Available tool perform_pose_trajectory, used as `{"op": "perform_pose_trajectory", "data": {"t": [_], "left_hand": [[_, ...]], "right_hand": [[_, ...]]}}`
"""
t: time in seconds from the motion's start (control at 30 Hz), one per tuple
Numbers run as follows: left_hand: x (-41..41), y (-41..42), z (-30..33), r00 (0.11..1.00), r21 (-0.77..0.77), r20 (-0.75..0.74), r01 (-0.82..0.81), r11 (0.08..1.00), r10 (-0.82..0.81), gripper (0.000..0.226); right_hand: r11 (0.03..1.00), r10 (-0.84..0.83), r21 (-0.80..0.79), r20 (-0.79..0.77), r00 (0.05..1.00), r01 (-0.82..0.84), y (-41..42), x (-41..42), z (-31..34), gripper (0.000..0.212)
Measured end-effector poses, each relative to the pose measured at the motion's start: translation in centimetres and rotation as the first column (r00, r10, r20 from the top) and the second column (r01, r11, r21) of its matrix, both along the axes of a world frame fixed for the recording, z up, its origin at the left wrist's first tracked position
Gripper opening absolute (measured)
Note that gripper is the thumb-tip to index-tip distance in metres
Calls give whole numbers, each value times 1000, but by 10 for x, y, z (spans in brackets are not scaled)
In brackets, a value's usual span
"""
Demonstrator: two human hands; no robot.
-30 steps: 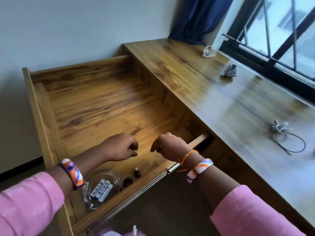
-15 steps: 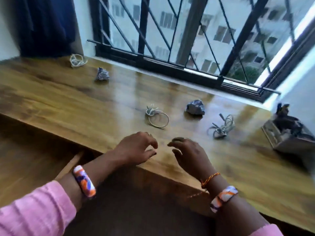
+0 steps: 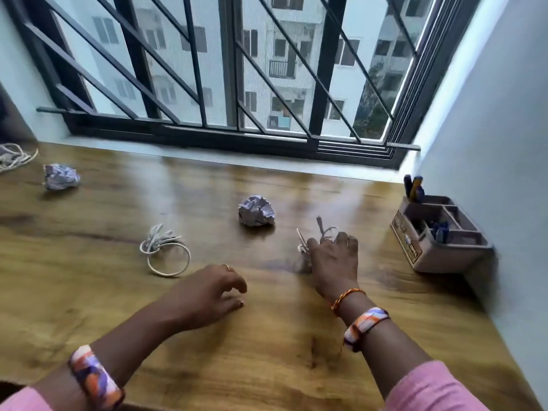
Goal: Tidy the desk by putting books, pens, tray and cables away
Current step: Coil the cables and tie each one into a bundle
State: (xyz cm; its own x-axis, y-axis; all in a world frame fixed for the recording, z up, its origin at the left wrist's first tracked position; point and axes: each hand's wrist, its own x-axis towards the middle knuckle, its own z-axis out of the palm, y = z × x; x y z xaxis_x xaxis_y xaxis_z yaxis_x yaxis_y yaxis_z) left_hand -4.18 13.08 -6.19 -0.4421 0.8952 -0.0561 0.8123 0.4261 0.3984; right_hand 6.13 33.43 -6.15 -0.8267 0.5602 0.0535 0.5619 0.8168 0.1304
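Wooden desk (image 3: pixel 89 292) fills the lower frame under a barred window (image 3: pixel 225 69) at the top. At the far left edge lies a white cord (image 3: pixel 12 157), and just right of it a crumpled paper (image 3: pixel 60 176). Left of centre, a coiled cable (image 3: pixel 164 250) lies loose on the wood, apart from both hands. Below and right of it the left hand (image 3: pixel 207 292) hovers low over the desk, fingers loosely curled, holding nothing. Above centre sits a paper ball (image 3: pixel 256 210). Right of centre the right hand (image 3: pixel 333 259) is on a second cable (image 3: pixel 324 229), fingers curled over the bundle; its plug ends stick up past the fingertips. At the right edge, against the wall, stands a tray (image 3: pixel 439 253) with pens (image 3: pixel 413 188) upright in its back corner.
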Motion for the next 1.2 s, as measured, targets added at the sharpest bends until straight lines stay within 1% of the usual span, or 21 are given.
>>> {"op": "perform_pose_trajectory", "data": {"t": [0.07, 0.13, 0.17, 0.2, 0.23, 0.27, 0.3, 0.33, 0.37, 0.43, 0.53, 0.6, 0.63, 0.7, 0.73, 0.83, 0.9, 1.03, 1.1, 1.17, 1.2], "left_hand": [[-11, -8, 12, 998, 40, 27, -60, 997, 59, 16], [-21, -16, 28, 978, 151, 162, -154, 977, 129, 14], [-24, -17, 38, 953, 219, 256, -218, 951, 160, 17], [-29, -19, 48, 918, 291, 357, -286, 913, 173, 18], [-32, -22, 59, 865, 351, 475, -355, 867, 161, 19], [-37, -24, 71, 804, 396, 581, -410, 822, 121, 24], [-43, -27, 85, 748, 431, 660, -450, 782, 67, 31], [-45, -28, 93, 722, 457, 691, -467, 757, 28, 35], [-53, -36, 106, 741, 510, 672, -464, 724, 2, 33], [-60, -43, 124, 829, 601, 559, -420, 680, 17, 25], [-82, -72, 147, 937, 751, 339, -322, 576, 82, 20], [-100, -94, 157, 960, 799, 251, -280, 533, 128, 20], [-107, -105, 162, 952, 808, 282, -303, 505, 119, 19], [-121, -123, 166, 892, 797, 452, -404, 448, 0, 15], [-128, -132, 167, 846, 770, 531, -455, 448, -53, 15], [-148, -156, 163, 714, 660, 692, -567, 493, -106, 21], [-157, -169, 159, 653, 624, 742, -588, 514, -153, 25], [-169, -188, 151, 608, 627, 758, -578, 523, -237, 42], [-171, -199, 148, 588, 617, 774, -615, 492, -235, 28], [-167, -207, 146, 554, 590, 803, -694, 413, -218, 5], [-164, -210, 145, 534, 573, 819, -735, 363, -211, 6]], "right_hand": [[998, 12, -53, -30, 999, -13, -2, -9, 16, 25], [960, -7, -276, -177, 984, -43, -12, -21, 37, 20], [887, -37, -449, -294, 955, -104, -19, -27, 50, 15], [757, -62, -617, -399, 915, -217, -28, -34, 65, 9], [586, -79, -730, -484, 871, -352, -39, -42, 81, 5], [435, -83, -772, -546, 833, -463, -50, -51, 96, 9], [332, -72, -773, -592, 803, -540, -61, -59, 111, 10], [257, -54, -765, -622, 781, -591, -68, -63, 121, 7], [207, -23, -742, -655, 755, -637, -80, -76, 133, 6], [162, 4, -726, -677, 736, -668, -92, -92, 145, 12], [132, -15, -710, -699, 715, -692, -120, -127, 158, 16], [137, 3, -696, -711, 703, -705, -142, -151, 166, 25], [131, 26, -690, -715, 698, -712, -151, -162, 170, 24], [75, 77, -680, -726, 684, -730, -166, -179, 175, 17], [53, 110, -678, -725, 680, -733, -173, -186, 176, 16], [55, 190, -669, -721, 666, -741, -195, -198, 176, 26], [54, 209, -680, -709, 674, -731, -205, -204, 175, 25], [46, 255, -740, -641, 724, -671, -219, -209, 172, 27], [34, 285, -775, -597, 750, -631, -226, -210, 172, 30], [24, 322, -815, -542, 776, -579, -234, -209, 172, 25], [17, 332, -827, -526, 783, -563, -238, -207, 172, 19]]}}
